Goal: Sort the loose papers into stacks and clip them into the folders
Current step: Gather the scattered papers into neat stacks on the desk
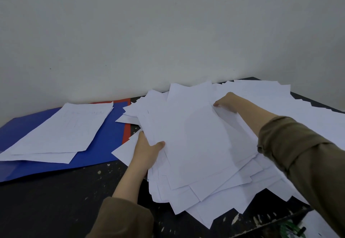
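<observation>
A big untidy pile of loose white papers [214, 172] covers the right half of the dark table. My left hand [147, 149] grips the left edge of a bundle of sheets [194, 137] at the top of the pile, thumb on top. My right hand [226, 101] pinches the far right part of the same bundle. At the left a blue folder [104, 144] lies flat with a small stack of white sheets [65, 131] on it. A red folder [127, 131] peeks out from under the blue one.
The table [56, 200] is black with pale paint specks and stands against a plain grey wall [149, 32]. A dark container with something green [291, 226] sits at the bottom right edge. More papers [280, 96] spread toward the table's far right corner.
</observation>
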